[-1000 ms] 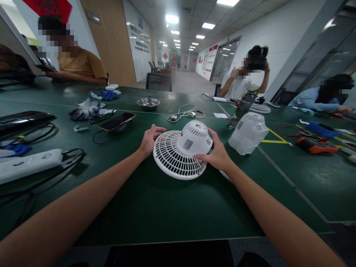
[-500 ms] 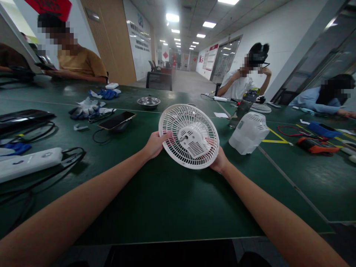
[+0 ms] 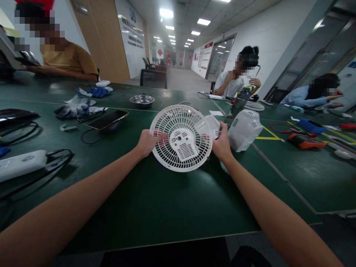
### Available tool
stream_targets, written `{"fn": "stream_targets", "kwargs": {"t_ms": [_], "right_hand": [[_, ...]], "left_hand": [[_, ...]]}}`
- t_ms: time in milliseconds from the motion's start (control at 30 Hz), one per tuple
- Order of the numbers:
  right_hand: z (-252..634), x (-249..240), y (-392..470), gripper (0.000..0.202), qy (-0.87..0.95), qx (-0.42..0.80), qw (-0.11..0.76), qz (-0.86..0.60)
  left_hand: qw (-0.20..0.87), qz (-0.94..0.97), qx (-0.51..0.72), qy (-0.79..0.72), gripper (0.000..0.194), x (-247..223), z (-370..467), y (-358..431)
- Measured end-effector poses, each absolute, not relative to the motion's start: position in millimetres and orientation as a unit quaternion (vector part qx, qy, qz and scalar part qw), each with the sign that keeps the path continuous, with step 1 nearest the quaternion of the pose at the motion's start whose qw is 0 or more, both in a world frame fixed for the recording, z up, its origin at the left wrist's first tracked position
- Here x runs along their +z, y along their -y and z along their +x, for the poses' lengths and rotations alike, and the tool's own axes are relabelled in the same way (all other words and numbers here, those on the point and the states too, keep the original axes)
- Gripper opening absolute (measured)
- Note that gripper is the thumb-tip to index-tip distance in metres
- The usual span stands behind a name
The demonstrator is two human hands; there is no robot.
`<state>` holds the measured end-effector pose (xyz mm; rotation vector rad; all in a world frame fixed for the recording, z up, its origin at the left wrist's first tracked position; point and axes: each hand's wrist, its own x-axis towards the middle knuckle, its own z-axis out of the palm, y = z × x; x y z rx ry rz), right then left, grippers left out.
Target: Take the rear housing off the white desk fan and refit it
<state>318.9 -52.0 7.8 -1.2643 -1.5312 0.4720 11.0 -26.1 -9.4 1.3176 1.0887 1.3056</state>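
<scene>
My left hand [image 3: 147, 142] grips the left rim of a round white fan grille [image 3: 179, 138] and holds it upright above the green table [image 3: 172, 207], its inner side facing me. My right hand [image 3: 221, 141] is at the grille's right edge, closed on the white domed motor cover [image 3: 213, 125] that sticks out behind it. A second white vented fan housing [image 3: 244, 129] lies on the table just right of my right hand.
A phone [image 3: 108, 120] on a stand, gloves [image 3: 75, 109], cables [image 3: 33, 129] and a white power strip [image 3: 20, 165] lie to the left. A steel bowl [image 3: 142, 99] sits behind. Yellow tape [image 3: 268, 134] and tools [image 3: 306, 141] lie at right. Three other people sit around the table.
The fan part lay face down on the table; both hands lifted and turned it upright. The domed cover now shows at the grille's right side in my right hand.
</scene>
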Motion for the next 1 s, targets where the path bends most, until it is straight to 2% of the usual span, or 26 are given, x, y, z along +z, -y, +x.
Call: {"fn": "stream_targets", "kwargs": {"t_ms": [100,200,300,400,533,600,667,800,1000], "right_hand": [[347.2,10.4,44.8,0.074,0.619,-0.015,0.455,-0.64],[358.6,5.5,40.2,0.07,0.611,-0.048,0.377,-0.695],[357.1,5.3,39.4,0.056,0.623,-0.075,0.346,-0.697],[357.0,17.8,43.8,0.044,0.605,-0.157,0.385,-0.679],[376.0,34.7,47.2,0.06,0.474,-0.247,0.482,-0.694],[391.4,32.8,42.9,0.07,0.41,-0.22,0.516,-0.719],[406.0,23.3,35.2,0.078,0.377,-0.141,0.541,-0.738],[422.9,-2.1,19.7,0.091,0.424,-0.072,0.572,-0.698],[432.0,-20.1,11.8,0.089,0.417,-0.012,0.516,-0.748]], "left_hand": [[0.468,0.516,0.544,-0.468,0.023,-10.9,6.3,21.5],[0.465,0.498,0.543,-0.49,0.021,-11.7,1.5,17.4],[0.462,0.492,0.539,-0.504,0.022,-10.3,-1.2,16.8],[0.465,0.494,0.536,-0.503,0.02,-9.2,-1.3,17.7],[0.462,0.496,0.54,-0.499,0.016,-10.7,-0.6,16.7],[0.462,0.498,0.533,-0.503,0.016,-11.6,-0.7,15.4],[0.46,0.496,0.525,-0.516,0.017,-11.9,-1.0,14.4],[0.452,0.497,0.521,-0.526,0.018,-12.2,-2.2,13.8],[0.447,0.509,0.52,-0.52,0.021,-13.0,-3.5,15.1]]}}
